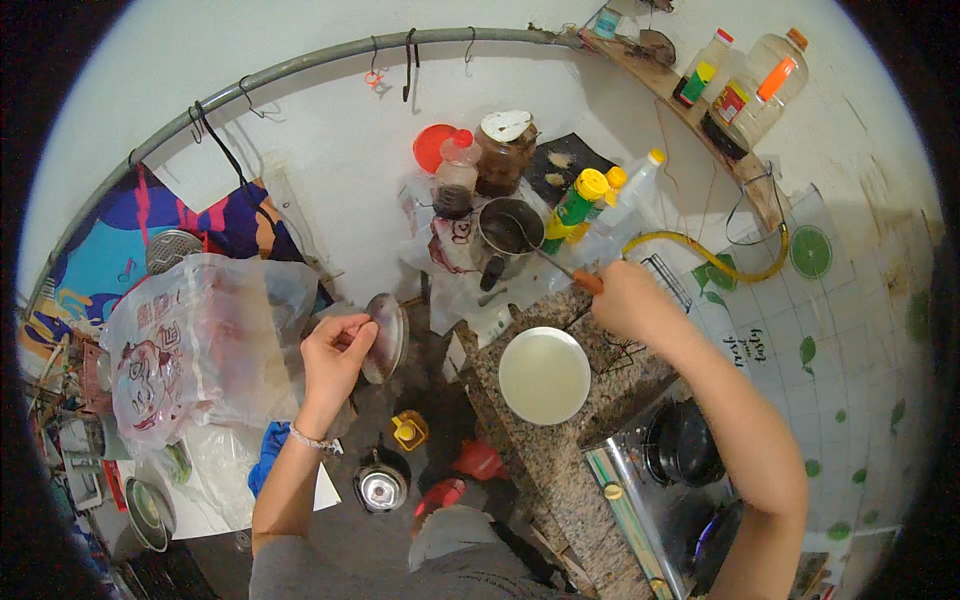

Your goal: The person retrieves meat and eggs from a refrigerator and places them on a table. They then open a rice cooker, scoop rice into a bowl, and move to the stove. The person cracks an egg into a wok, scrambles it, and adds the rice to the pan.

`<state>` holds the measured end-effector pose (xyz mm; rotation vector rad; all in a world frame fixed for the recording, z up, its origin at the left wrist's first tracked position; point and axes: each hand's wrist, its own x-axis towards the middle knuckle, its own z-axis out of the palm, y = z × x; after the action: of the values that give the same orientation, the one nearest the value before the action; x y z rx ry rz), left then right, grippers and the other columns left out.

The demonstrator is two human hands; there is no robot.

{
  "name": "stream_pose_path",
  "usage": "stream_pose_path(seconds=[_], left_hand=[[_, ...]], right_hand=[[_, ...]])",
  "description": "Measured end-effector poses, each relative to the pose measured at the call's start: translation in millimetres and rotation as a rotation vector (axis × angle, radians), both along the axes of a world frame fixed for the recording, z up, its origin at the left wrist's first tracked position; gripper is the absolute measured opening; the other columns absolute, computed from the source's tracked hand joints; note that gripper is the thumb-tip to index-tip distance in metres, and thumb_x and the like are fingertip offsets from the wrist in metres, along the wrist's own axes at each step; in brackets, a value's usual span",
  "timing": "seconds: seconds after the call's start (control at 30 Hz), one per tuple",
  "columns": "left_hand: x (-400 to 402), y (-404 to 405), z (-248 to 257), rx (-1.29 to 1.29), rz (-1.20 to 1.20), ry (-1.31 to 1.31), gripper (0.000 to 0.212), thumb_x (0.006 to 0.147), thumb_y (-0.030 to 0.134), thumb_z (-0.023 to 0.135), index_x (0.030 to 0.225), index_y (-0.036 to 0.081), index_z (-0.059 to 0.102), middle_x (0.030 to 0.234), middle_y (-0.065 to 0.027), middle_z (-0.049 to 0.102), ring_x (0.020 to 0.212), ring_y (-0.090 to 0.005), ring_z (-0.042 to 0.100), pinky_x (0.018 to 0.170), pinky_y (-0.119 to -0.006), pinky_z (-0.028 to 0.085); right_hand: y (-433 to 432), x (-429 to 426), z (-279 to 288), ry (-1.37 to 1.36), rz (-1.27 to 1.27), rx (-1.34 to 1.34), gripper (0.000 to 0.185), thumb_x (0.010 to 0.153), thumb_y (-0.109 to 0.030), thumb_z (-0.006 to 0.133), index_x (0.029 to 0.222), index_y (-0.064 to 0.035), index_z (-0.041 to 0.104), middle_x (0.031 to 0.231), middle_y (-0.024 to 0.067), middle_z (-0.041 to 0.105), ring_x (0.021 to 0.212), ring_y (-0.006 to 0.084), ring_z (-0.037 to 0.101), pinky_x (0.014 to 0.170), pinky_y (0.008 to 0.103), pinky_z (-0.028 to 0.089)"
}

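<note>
My right hand [630, 300] is closed around the orange handle of a thin metal utensil [556, 262], whose far end reaches into a small metal pot [511, 227]. My left hand [341, 349] holds a round metal lid [386, 337] tilted on its edge, fingers at its near side. Between the hands, a white bowl [544, 375] with pale, cloudy liquid stands on the granite counter [499, 427]. Beside the pot are a green bottle with a yellow cap [576, 206], a red-capped plastic bottle [456, 176] and a large brown jar [507, 154].
A gas stove [637, 517] with a black pan [686, 442] is at lower right. Large plastic bags [217, 337] lie at left. A kettle [381, 484] and a yellow-capped oil bottle [409, 430] stand below. A wooden shelf [675, 97] with bottles runs above; a yellow hose [705, 251] curves along the wall.
</note>
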<state>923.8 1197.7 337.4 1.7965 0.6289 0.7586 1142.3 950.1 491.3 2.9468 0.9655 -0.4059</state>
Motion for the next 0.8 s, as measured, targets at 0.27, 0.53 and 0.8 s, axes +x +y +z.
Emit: stream_pose_path(seconds=[0.27, 0.53, 0.8], left_hand=[[-1, 0, -5, -0.002, -0.035, -0.02, 0.016, 0.082, 0.011, 0.068, 0.093, -0.001, 0.067, 0.075, 0.0005, 0.059, 0.061, -0.0039, 0.051, 0.052, -0.018, 0.041], [-6, 2, -5, -0.041, -0.022, -0.039, 0.013, 0.079, 0.007, 0.069, 0.09, -0.001, 0.068, 0.074, -0.0012, 0.058, 0.064, -0.0055, 0.053, 0.057, -0.019, 0.043], [-15, 3, -5, -0.122, 0.001, -0.019, 0.014, 0.079, 0.007, 0.069, 0.09, -0.002, 0.068, 0.076, 0.0002, 0.057, 0.063, -0.0052, 0.052, 0.058, -0.019, 0.043]], right_hand=[[-7, 38, 39, 0.71, -0.508, 0.198, 0.013, 0.083, -0.015, 0.054, 0.083, -0.0016, 0.052, 0.062, 0.0069, 0.056, 0.036, 0.0083, 0.034, 0.031, 0.027, 0.028], [-36, 49, 50, 1.018, -0.635, 0.33, 0.016, 0.088, -0.019, 0.049, 0.092, -0.0036, 0.049, 0.065, 0.0084, 0.056, 0.034, 0.0076, 0.032, 0.03, 0.0261, 0.026], [-34, 45, 45, 0.868, -0.589, 0.303, 0.017, 0.086, -0.02, 0.052, 0.085, -0.0027, 0.051, 0.062, 0.0053, 0.055, 0.035, 0.0078, 0.034, 0.029, 0.0263, 0.026]])
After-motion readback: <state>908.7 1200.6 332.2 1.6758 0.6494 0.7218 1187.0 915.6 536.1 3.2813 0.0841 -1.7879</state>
